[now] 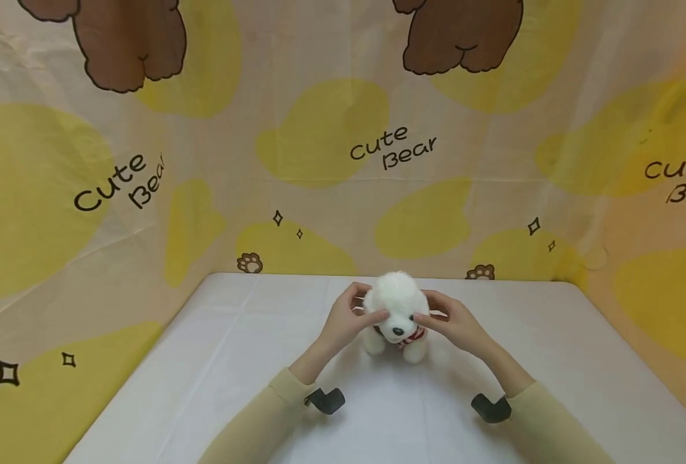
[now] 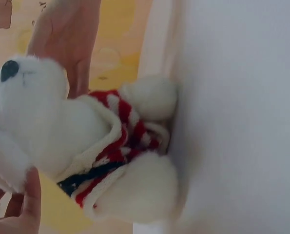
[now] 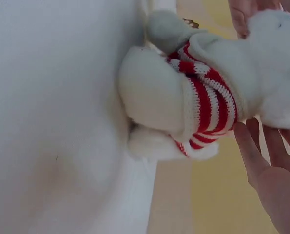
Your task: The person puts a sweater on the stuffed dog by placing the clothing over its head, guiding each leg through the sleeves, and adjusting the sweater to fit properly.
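Note:
A white plush dog stands on its legs on the white table, its dark nose facing me. It wears a knitted red and white striped sweater, with a dark blue band visible in the left wrist view. My left hand holds one side of its head, thumb on the face beside an eye and fingers curved behind. On the opposite side my right hand grips the head likewise, its thumb near the other eye. Fur partly hides the fingers behind the head.
The table has a white cover and ends at a patterned cloth backdrop with yellow patches, bears and lettering, which also rises along both sides. A dark wrist mount sits at the left cuff, another mount at the right.

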### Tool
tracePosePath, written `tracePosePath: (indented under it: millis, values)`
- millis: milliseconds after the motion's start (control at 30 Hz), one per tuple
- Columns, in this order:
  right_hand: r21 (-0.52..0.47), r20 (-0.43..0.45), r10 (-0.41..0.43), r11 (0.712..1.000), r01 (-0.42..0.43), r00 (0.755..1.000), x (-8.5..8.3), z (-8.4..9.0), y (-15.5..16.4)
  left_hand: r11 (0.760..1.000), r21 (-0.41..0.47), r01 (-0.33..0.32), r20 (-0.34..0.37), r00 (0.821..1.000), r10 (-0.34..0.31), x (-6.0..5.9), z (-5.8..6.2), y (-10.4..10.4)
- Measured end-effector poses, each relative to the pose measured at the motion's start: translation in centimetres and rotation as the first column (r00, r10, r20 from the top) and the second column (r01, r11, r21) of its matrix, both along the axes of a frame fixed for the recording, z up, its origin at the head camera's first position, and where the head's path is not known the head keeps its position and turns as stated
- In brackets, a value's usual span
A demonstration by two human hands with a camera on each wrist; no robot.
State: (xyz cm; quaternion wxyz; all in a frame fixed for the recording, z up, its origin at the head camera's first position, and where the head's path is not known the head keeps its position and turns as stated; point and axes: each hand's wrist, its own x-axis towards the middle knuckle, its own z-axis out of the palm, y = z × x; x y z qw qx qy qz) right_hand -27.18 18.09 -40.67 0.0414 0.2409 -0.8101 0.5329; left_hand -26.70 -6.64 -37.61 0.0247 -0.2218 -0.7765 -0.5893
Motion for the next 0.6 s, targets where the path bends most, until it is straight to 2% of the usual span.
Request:
tracePosePath:
  millis: [100,333,433,533,600]
  values:
    - [-0.008,-0.005,0.018,1.0,-0.018,1.0,0.2,-0.2,0.6,0.999,0.035,-0.006,0.007,1.0,0.006,0.4,-0.4,0.5]
    - [-0.011,-0.02,0.033,0.999,-0.033,0.999,0.4,0.0,0.9,0.997,0.074,-0.016,0.023,1.0,0.015,-1.7,-3.1,0.7]
    - [0.027,-0.012,0.021,0.999,-0.021,1.0,0.5,0.1,1.1,0.999,0.037,-0.007,-0.003,1.0,0.007,-1.9,-3.3,0.3]
    - [0.115,-0.036,-0.022,0.993,0.026,0.999,0.7,0.3,1.9,0.997,-0.075,-0.034,-0.12,0.992,0.025,-2.1,-3.1,-0.9]
    - [0.223,-0.089,-0.075,0.97,0.093,0.993,1.0,0.5,3.0,0.974,-0.205,-0.099,-0.256,0.966,0.044,-2.2,-2.9,-2.2]
